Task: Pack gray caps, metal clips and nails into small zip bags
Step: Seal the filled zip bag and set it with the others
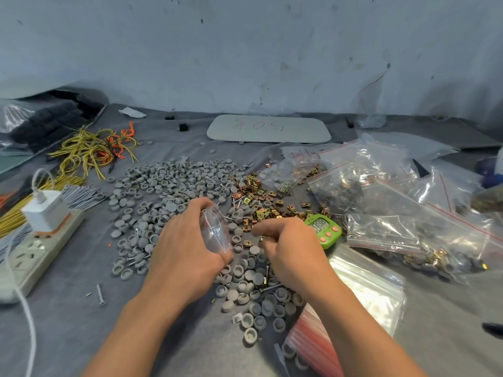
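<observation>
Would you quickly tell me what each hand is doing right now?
Left hand: holding a small zip bag.
Right hand: fingers curled; whether it holds anything cannot be told.

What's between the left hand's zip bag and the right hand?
Head view: between zip bag and right hand, a few gray caps and one metal clip.

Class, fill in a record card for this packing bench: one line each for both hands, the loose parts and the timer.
left hand: grips a small clear zip bag
right hand: fingers curled above gray caps; what it holds is unclear
metal clips: loose heap right of the caps
timer: green, beside the right hand
filled bags: piled at the right
</observation>
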### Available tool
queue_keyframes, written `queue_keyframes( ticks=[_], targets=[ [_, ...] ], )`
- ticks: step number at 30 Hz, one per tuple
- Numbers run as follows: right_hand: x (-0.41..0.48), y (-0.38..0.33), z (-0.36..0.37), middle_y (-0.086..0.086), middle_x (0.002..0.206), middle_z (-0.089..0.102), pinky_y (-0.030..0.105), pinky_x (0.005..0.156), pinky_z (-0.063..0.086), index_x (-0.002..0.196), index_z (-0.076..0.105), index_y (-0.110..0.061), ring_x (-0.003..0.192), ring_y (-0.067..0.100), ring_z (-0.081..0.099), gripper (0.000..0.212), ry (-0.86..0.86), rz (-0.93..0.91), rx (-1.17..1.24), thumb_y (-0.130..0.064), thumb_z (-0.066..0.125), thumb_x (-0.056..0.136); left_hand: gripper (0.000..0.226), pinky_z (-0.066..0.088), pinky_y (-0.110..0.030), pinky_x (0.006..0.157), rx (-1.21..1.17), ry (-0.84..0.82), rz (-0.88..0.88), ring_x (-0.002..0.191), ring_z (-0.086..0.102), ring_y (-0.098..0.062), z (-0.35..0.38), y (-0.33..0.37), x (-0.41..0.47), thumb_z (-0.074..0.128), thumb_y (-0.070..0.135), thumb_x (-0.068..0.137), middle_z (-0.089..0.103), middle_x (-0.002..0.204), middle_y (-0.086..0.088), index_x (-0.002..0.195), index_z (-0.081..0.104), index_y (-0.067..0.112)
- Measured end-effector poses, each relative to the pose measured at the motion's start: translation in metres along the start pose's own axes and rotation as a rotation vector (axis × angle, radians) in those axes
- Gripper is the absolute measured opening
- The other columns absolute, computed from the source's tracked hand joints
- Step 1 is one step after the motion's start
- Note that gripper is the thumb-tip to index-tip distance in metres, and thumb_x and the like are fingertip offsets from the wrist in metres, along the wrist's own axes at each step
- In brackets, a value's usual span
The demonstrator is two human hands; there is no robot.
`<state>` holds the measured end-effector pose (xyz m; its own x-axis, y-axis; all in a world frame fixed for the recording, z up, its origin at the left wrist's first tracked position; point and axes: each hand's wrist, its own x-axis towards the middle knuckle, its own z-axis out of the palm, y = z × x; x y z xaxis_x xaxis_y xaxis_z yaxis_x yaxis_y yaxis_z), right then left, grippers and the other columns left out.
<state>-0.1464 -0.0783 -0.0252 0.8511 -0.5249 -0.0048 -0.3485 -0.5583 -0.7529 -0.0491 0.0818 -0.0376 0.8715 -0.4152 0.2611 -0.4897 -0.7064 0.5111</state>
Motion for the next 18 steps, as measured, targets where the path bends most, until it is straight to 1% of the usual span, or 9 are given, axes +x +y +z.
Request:
queue_keyframes(
  ticks=[1, 2, 4, 6, 9, 11, 13, 15, 18],
  targets=[
    [0.000, 0.000, -0.001, -0.009, 0.097, 0.076, 0.016, 0.051, 0.044, 0.098, 0.078, -0.033, 0.056, 0.003, 0.055, 0.030, 0.010, 0.014, 0.056, -0.011, 0.058, 0.099, 0.095, 0.044, -0.036, 0.077, 0.001, 0.003, 0.002, 0.097, 0.054, -0.015, -0.001, 0.000, 0.000, 0.092, 0.046, 0.059, 0.053, 0.109, 0.013, 0.131, 0.029, 0.051],
    [0.000, 0.000, -0.002, -0.008, 0.087, 0.076, 0.016, 0.048, 0.041, 0.090, 0.079, -0.032, 0.053, 0.004, 0.053, 0.027, 0.028, 0.025, 0.104, -0.013, 0.061, 0.098, 0.096, 0.044, -0.036, 0.077, 0.001, 0.000, 0.001, 0.097, 0.054, -0.015, -0.001, 0.000, 0.000, 0.092, 0.046, 0.059, 0.053, 0.109, 0.013, 0.131, 0.029, 0.051],
    [0.000, -0.002, -0.003, -0.006, 0.073, 0.073, 0.020, 0.049, 0.044, 0.079, 0.077, -0.029, 0.053, 0.007, 0.056, 0.020, 0.066, 0.036, 0.160, -0.017, 0.069, 0.093, 0.097, 0.046, -0.036, 0.076, 0.000, -0.015, -0.009, 0.096, 0.055, -0.016, -0.002, 0.000, 0.001, 0.092, 0.045, 0.059, 0.053, 0.109, 0.012, 0.132, 0.028, 0.052],
    [0.000, -0.004, -0.001, -0.006, 0.067, 0.072, 0.023, 0.051, 0.049, 0.075, 0.076, -0.027, 0.055, 0.008, 0.061, 0.015, 0.089, 0.040, 0.165, -0.020, 0.076, 0.088, 0.098, 0.046, -0.037, 0.075, -0.010, -0.033, -0.022, 0.096, 0.055, -0.017, -0.002, 0.002, 0.004, 0.091, 0.042, 0.059, 0.053, 0.109, 0.011, 0.134, 0.027, 0.052],
    [0.000, -0.010, 0.003, -0.005, 0.065, 0.072, 0.026, 0.051, 0.051, 0.071, 0.076, -0.024, 0.055, 0.010, 0.064, 0.012, 0.108, 0.061, 0.167, -0.022, 0.082, 0.081, 0.099, 0.048, -0.039, 0.078, -0.027, -0.056, -0.030, 0.099, 0.055, -0.018, 0.000, 0.005, 0.005, 0.091, 0.039, 0.060, 0.053, 0.109, 0.010, 0.134, 0.027, 0.052],
    [0.000, -0.012, 0.006, -0.003, 0.066, 0.073, 0.032, 0.058, 0.057, 0.072, 0.076, -0.023, 0.059, 0.014, 0.069, 0.011, 0.119, 0.077, 0.219, -0.022, 0.083, 0.080, 0.098, 0.046, -0.037, 0.078, -0.016, -0.050, -0.020, 0.099, 0.054, -0.017, 0.002, 0.005, 0.003, 0.092, 0.040, 0.060, 0.052, 0.109, 0.010, 0.133, 0.027, 0.052],
    [-0.001, -0.014, 0.006, 0.000, 0.064, 0.073, 0.038, 0.063, 0.060, 0.074, 0.077, -0.020, 0.056, 0.014, 0.069, 0.009, 0.135, 0.081, 0.364, -0.019, 0.085, 0.079, 0.097, 0.043, -0.036, 0.078, -0.007, -0.044, 0.006, 0.100, 0.053, -0.016, 0.003, 0.007, 0.001, 0.092, 0.043, 0.059, 0.052, 0.108, 0.012, 0.133, 0.028, 0.052],
    [-0.002, -0.017, 0.004, 0.006, 0.064, 0.073, 0.044, 0.065, 0.061, 0.076, 0.077, -0.014, 0.053, 0.017, 0.066, 0.009, 0.119, 0.060, 0.574, -0.010, 0.085, 0.078, 0.096, 0.043, -0.036, 0.079, -0.021, -0.053, 0.031, 0.100, 0.051, -0.015, 0.003, 0.010, -0.001, 0.091, 0.044, 0.059, 0.050, 0.106, 0.015, 0.132, 0.030, 0.051],
    [-0.002, -0.020, 0.004, 0.014, 0.066, 0.072, 0.042, 0.063, 0.057, 0.077, 0.078, -0.010, 0.053, 0.022, 0.063, 0.010, 0.065, -0.005, 0.751, 0.000, 0.083, 0.079, 0.092, 0.039, -0.031, 0.074, -0.046, -0.062, 0.055, 0.096, 0.049, -0.011, 0.001, 0.012, -0.003, 0.090, 0.044, 0.060, 0.049, 0.103, 0.018, 0.130, 0.030, 0.053]
  ],
)
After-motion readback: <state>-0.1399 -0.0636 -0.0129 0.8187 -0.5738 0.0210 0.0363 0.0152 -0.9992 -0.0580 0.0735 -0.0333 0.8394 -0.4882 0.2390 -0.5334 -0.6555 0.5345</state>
